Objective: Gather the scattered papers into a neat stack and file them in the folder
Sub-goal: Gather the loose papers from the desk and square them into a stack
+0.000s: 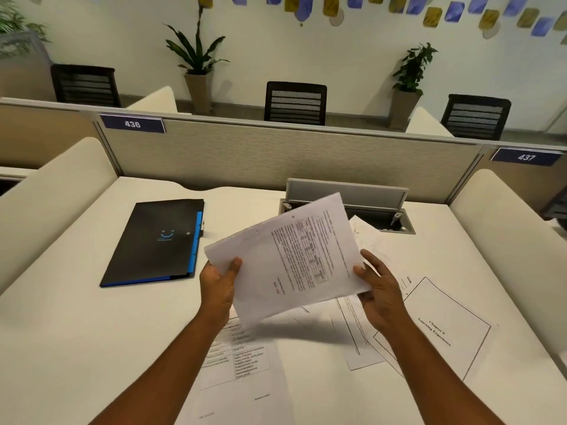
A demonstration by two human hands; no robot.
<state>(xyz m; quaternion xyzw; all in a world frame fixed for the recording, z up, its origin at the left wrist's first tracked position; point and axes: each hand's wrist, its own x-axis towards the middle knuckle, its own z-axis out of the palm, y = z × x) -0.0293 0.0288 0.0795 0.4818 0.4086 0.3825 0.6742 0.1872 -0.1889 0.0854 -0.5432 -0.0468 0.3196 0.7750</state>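
Held sheets: a thin bundle of white printed paper sheets (294,259), lifted clear of the cream-white desk (76,317) and tilted, its long axis running from lower left up to upper right.
Left hand (219,286): grip closed on the bundle's lower left edge, thumb on top of the paper, fingers hidden beneath.
Right hand (379,286): grip closed on the bundle's lower right edge, thumb on top, the rest under the sheets.
Loose papers: still flat on the desk under and around the hands (several overlap). A table-printed white page (242,366) lies below the left forearm, a bordered white title page (441,329) lies to the right under the right wrist, and more white sheets (365,231) peek out behind the bundle.
Folder: a closed black plastic folder with blue edge tabs (156,240) lies flat, well apart to the left of the bundle, its long axis running away from the person and its blue tabbed edge facing the papers.
Nearer hand: the left one, judging by position.
Way across: bare desk lies between bundle and folder, so nothing blocks it.
Nearby: an open grey cable hatch (349,204) behind the bundle.
Progress: gathering looks partly done, and filing has not begun.
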